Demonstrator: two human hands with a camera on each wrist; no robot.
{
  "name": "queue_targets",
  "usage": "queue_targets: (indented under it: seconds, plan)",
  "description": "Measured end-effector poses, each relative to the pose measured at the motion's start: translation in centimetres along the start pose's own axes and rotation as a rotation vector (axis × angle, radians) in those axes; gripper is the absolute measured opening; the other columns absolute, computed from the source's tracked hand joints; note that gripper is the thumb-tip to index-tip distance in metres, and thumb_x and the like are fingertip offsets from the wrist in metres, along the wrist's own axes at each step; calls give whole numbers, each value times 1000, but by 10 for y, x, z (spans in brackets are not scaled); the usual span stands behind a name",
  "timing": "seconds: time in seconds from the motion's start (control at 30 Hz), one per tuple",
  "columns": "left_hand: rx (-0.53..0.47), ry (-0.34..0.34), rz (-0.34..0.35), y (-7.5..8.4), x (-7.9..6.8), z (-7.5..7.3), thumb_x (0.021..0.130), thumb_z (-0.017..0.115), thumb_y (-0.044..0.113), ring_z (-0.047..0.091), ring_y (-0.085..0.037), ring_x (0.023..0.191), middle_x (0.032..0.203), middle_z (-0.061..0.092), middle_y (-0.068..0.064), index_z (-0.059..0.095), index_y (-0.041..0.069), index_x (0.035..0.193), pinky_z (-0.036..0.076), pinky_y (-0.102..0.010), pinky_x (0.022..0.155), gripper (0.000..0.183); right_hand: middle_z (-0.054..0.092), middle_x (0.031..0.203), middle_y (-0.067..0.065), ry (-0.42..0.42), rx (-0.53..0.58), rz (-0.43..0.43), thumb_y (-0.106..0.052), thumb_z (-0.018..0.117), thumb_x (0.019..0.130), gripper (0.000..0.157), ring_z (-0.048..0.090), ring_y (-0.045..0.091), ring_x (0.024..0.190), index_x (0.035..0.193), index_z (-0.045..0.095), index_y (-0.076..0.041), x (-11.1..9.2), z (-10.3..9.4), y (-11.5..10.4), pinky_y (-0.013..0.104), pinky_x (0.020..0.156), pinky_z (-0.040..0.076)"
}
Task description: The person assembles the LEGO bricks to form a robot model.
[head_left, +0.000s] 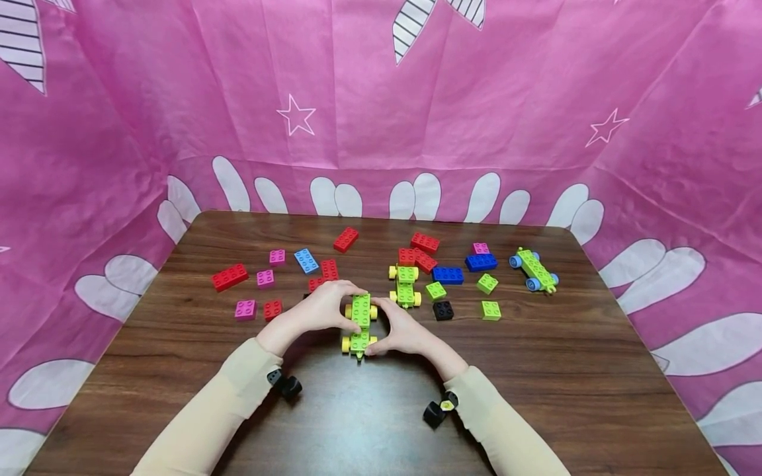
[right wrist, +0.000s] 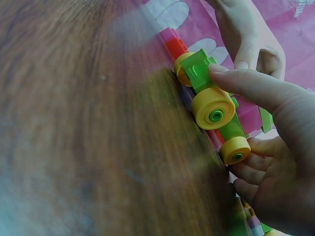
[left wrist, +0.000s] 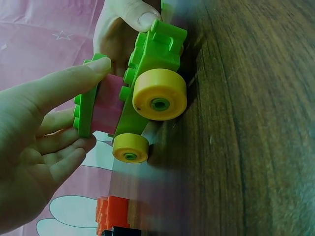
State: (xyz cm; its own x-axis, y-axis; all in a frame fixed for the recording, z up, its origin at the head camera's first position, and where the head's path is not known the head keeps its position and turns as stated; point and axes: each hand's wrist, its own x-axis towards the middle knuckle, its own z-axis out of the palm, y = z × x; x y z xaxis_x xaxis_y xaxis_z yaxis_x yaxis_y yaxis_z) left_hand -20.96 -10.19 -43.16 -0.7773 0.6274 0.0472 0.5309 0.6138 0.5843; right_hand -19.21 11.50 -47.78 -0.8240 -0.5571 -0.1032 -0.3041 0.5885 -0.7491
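A green toy car base with yellow wheels (head_left: 360,342) stands on the table between both hands. In the left wrist view a pink brick (left wrist: 108,96) sits on its studs, topped by a flat lime-green brick (left wrist: 87,108). My left hand (head_left: 324,307) pinches that top brick, thumb on the near side and fingers on the far side. On the other side, my right hand (head_left: 401,328) holds the car base. Its thumb presses the front end by the hitch, and the right wrist view shows its fingers by the rear yellow wheel (right wrist: 235,150).
Behind the right hand stands another green car with yellow wheels (head_left: 405,294). A green car base with blue wheels (head_left: 534,270) lies at the right. Loose bricks are spread around: red (head_left: 229,277), pink (head_left: 245,310), light blue (head_left: 306,260), dark blue (head_left: 448,275), black (head_left: 443,310) and green (head_left: 491,310).
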Motion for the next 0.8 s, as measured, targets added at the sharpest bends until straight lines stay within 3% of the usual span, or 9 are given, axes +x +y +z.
queue_targets:
  seconds: [0.5,0.67,0.8]
  plan:
    - [42,-28,-2,2,-9,3,79,79,35,49,-29,128,136,55,-13,51,2,137,41,-47,106,72,40,147,17,1,-11,-1,-33,86,69,99,39,31,136,146,34,0,0,-1,0,50,109,35]
    - [37,5,17,0,-17,4,83,74,39,42,-31,135,146,46,-15,45,3,142,37,-50,108,75,40,147,17,4,-25,1,-33,87,68,99,38,31,136,145,34,0,0,0,0,49,110,35]
    - [26,46,31,-4,-22,-3,84,73,38,43,-30,135,145,48,-13,48,4,140,37,-50,108,71,41,145,18,9,-23,-6,-32,87,67,99,40,31,135,145,35,1,1,1,0,48,110,35]
